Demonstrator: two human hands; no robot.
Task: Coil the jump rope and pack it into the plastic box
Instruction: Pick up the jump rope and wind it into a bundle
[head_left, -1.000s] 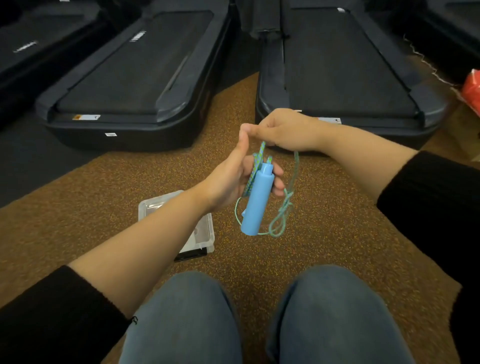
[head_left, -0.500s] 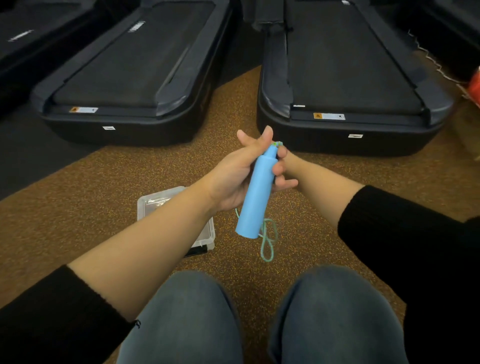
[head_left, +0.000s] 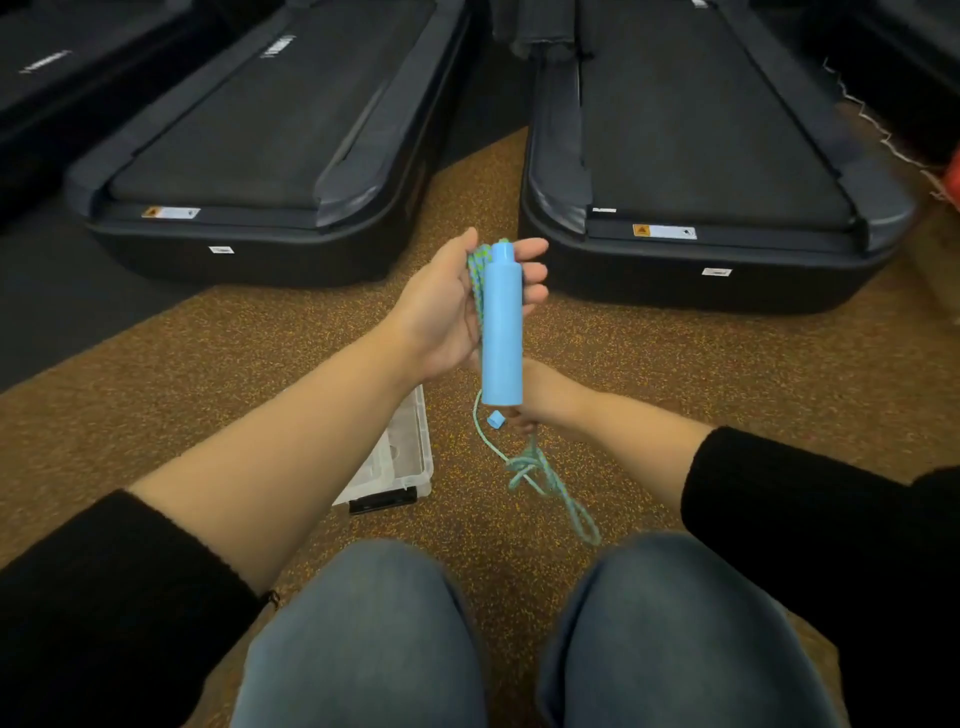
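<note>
Coiling partly done, packing not begun, by my reading. Left hand (head_left: 447, 306) grips the blue handle (head_left: 502, 332) upright, with several turns of green-blue rope (head_left: 475, 275) gathered against the palm. Right hand (head_left: 524, 405), mostly hidden behind the handle, seems to pinch the rope below; cannot tell its closure for sure. A loose tangle and loop (head_left: 550, 483) hangs toward the near knees. Plastic box (head_left: 400, 462) sits on the floor near left, under the forearm, with no rope in the visible part.

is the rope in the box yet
No. The rope dangles from the hands beside the blue handle; the box sits on the floor.
</note>
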